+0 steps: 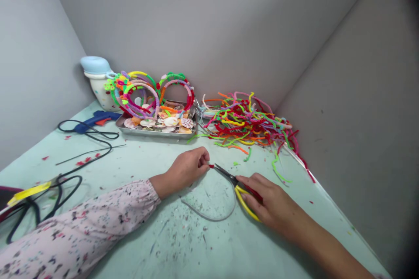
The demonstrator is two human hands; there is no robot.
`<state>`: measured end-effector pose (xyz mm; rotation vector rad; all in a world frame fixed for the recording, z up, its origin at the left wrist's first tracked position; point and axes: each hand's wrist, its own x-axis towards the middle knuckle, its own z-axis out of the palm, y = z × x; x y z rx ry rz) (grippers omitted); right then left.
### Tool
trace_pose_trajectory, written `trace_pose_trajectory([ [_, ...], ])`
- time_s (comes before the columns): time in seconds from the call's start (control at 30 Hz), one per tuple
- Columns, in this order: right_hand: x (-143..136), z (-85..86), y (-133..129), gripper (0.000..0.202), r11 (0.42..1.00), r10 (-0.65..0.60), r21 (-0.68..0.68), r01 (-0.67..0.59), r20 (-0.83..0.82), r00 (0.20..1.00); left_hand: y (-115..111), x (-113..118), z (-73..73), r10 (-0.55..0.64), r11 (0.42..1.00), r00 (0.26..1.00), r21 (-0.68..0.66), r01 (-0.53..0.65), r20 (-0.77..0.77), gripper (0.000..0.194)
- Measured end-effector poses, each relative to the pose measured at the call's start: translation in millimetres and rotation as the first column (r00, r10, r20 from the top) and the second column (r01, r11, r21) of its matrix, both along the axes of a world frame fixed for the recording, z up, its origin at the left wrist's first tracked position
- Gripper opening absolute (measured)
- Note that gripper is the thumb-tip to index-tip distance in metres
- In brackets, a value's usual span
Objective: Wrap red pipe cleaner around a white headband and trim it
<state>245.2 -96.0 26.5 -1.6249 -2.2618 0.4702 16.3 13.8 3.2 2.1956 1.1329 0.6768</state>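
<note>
Between the fingertips of my left hand (pixel 189 166) is a small piece of red pipe cleaner (pixel 211 166), its end sticking out to the right. My right hand (pixel 273 200) grips yellow-handled scissors (pixel 250 209), whose dark blades point left with the tips beside the red piece. On the table below them a thin grey cord or band (pixel 212 219) curves from near the scissors toward the left; its upper end is hidden near the hands.
A metal tray (pixel 157 134) of shells holds colourful hoops (pixel 144 96). Right of it lies a pile of pipe cleaners (pixel 248 122). At the left are a blue glue gun (pixel 94 120), black cables (pixel 70 183) and a white cup with a blue lid (pixel 100 80). Walls enclose the table.
</note>
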Motion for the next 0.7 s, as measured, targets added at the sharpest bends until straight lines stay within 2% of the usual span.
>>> trace_pose_trajectory([
  [0.7, 1.6, -0.7, -0.8, 0.037, 0.999, -0.013, -0.032, 0.013, -0.02, 1.0, -0.2, -1.4, 2.4, -0.073, 0.987, 0.992, 0.138, 0.088, -0.104, 0.011],
])
